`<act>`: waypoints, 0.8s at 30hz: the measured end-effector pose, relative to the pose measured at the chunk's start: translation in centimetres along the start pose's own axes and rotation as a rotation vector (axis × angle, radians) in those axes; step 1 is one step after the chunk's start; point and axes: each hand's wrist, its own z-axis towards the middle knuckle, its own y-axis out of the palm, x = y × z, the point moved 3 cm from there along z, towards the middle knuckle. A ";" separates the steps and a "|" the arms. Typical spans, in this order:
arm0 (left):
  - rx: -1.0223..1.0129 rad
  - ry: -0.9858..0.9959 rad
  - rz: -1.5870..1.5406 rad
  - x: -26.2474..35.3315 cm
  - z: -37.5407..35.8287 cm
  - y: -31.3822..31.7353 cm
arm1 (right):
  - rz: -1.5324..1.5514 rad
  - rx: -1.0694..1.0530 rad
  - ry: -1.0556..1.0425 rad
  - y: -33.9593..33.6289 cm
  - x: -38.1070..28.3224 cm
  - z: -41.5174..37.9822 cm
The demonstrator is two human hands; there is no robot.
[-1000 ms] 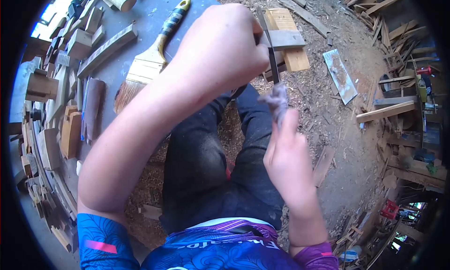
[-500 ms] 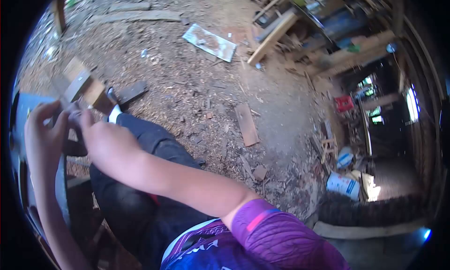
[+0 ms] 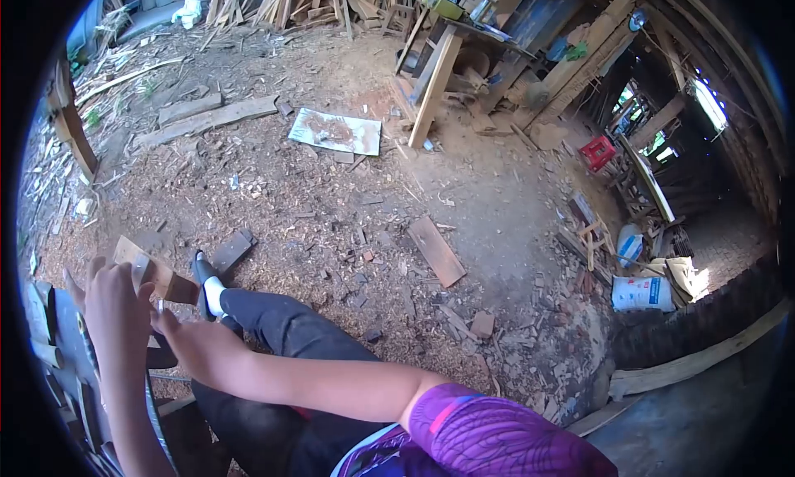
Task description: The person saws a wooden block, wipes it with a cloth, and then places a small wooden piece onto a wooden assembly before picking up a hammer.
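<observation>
At the left of the view, my left hand (image 3: 112,299) is raised with bent fingers, beside a pale wooden block (image 3: 174,285) that shows just past it. My right hand (image 3: 189,340) meets it from the right, its fingers pinched together on something small that I cannot make out. Both hands are close to each other, above the edge of a dark bench (image 3: 62,324). What lies between the fingers is mostly hidden.
A wooden plank (image 3: 436,251) and a whitish board (image 3: 335,132) lie on the chip-covered ground. A cluttered wooden table (image 3: 476,30) stands at the upper right. Farther right are a red crate (image 3: 597,152) and a white sack (image 3: 642,294). My foot (image 3: 212,293) is near the block.
The head view has shifted, showing more of the ground and wood piles at the top. Both hands appear lower in view, and the left fingers have changed pose.
</observation>
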 end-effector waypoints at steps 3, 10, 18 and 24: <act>0.077 0.017 -0.151 -1.4 -0.3 1.4 | 0.182 0.068 -0.032 -0.9 1.1 -3.9; 0.132 0.057 -0.198 -1.1 0.3 0.7 | 0.191 0.123 0.009 -0.6 1.0 -0.8; 0.136 0.097 -0.315 -2.3 1.3 0.0 | 0.049 -0.083 0.165 -3.4 0.5 -5.7; 0.157 0.124 -0.285 -1.9 1.1 0.0 | 0.079 0.139 -0.005 -1.3 -0.1 0.1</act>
